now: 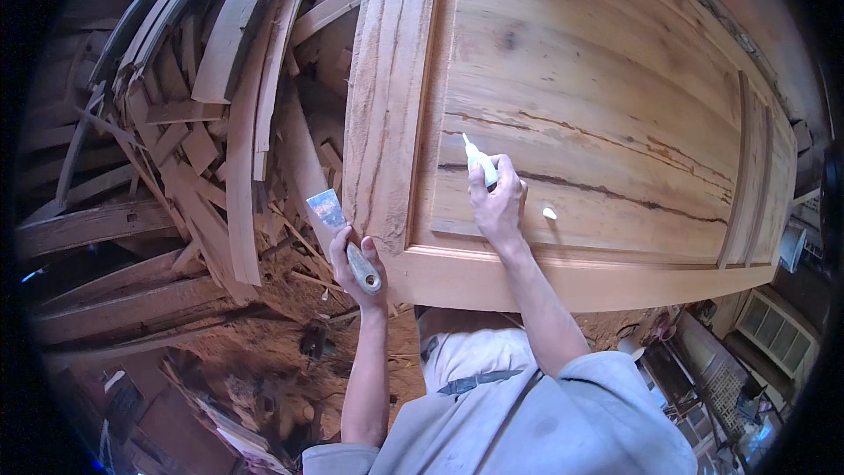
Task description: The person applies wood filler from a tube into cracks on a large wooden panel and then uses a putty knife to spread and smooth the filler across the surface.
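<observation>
My left hand [359, 274] is closed round the handle of a putty knife [326, 209], its flat, stained blade pointing up and away beside the panel's left edge. Over the wooden door panel [598, 62], my right hand [501, 204] grips a small white glue bottle [480, 164] with a narrow nozzle. The nozzle tip is close to a short dark crack near the panel's left side; whether it touches cannot be made out. A small white cap [549, 213] lies on the panel, right of my right hand. Long dark cracks [607, 191] run across the wood.
Scrap boards and offcuts [193, 141] are heaped left of the door. Sawdust [264, 361] covers the floor at lower left. A raised frame edge [563, 277] borders the panel on my side. Assorted items [703, 378] stand at lower right.
</observation>
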### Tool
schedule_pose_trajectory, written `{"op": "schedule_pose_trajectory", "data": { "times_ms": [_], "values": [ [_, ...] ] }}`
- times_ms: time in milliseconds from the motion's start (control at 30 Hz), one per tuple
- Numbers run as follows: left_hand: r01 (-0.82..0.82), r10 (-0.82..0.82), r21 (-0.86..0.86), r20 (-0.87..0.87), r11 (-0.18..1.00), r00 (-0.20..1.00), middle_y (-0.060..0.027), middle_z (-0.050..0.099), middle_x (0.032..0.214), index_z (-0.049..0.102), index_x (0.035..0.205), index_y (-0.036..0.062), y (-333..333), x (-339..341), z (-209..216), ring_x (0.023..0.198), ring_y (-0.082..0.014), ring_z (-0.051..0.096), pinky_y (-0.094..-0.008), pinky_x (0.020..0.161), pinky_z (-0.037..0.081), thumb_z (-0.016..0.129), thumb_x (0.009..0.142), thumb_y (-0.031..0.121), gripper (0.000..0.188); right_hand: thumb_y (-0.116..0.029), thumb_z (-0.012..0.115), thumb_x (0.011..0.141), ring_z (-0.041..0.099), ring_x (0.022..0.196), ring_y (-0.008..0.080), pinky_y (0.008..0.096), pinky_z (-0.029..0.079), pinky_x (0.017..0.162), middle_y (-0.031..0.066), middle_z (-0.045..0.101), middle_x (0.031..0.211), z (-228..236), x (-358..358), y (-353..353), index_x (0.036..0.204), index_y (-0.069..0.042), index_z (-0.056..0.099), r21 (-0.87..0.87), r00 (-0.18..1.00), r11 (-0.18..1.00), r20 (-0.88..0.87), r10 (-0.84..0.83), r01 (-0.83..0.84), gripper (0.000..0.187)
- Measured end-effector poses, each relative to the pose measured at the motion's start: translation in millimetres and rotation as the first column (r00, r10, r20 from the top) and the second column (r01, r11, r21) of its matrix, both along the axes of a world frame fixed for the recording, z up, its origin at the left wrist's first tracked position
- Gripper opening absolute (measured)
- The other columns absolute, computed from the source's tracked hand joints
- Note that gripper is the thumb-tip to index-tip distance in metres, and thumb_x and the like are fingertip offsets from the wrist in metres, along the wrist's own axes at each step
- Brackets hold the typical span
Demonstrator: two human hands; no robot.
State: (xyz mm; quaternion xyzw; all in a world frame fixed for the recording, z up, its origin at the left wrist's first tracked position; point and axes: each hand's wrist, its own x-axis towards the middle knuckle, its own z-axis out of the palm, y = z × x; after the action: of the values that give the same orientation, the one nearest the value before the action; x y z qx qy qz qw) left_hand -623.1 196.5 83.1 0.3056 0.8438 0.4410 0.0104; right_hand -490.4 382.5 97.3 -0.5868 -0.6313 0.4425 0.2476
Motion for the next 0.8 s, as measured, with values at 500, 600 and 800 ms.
{"op": "schedule_pose_trajectory", "data": {
  "times_ms": [500,600,800],
  "values": [
    [-0.007,0.008,-0.011,0.045,1.000,0.999,-0.0169,0.065,0.107,0.059,0.113,-0.0021,-5.4,-0.7,-5.9,0.101,-0.0312,0.063,-0.0395,0.092,0.048,0.067,0.094,0.026,0.035,-0.024,0.063,0.094,0.065,0.056,0.0267,0.0395,0.048,0.052,0.0143,0.063,0.064,-0.4,14.4,-0.3,0.088,-0.003,0.055,0.040,0.998,0.997,-0.005,-0.065,0.066,0.023],
    [-0.009,0.009,-0.028,0.018,1.000,1.000,-0.0149,0.065,0.108,0.059,0.113,-0.0005,-3.0,-0.4,-3.9,0.099,-0.0250,0.062,-0.0358,0.092,0.048,0.066,0.095,0.034,0.040,-0.026,0.063,0.094,0.065,0.057,0.0280,0.0406,0.048,0.053,0.0146,0.062,0.064,-4.5,19.5,1.1,0.088,-0.003,0.055,0.051,0.998,0.997,0.033,-0.055,0.053,0.025],
    [-0.010,0.009,0.009,0.063,1.000,0.998,-0.0167,0.066,0.106,0.059,0.113,-0.0022,-4.7,-0.2,-5.6,0.099,-0.0311,0.063,-0.0397,0.091,0.048,0.067,0.094,0.026,0.035,-0.027,0.062,0.094,0.066,0.060,0.0305,0.0424,0.048,0.054,0.0162,0.063,0.066,5.5,15.5,5.5,0.088,-0.003,0.056,0.054,0.998,0.998,0.058,-0.028,0.025,0.026]
  ]
}}
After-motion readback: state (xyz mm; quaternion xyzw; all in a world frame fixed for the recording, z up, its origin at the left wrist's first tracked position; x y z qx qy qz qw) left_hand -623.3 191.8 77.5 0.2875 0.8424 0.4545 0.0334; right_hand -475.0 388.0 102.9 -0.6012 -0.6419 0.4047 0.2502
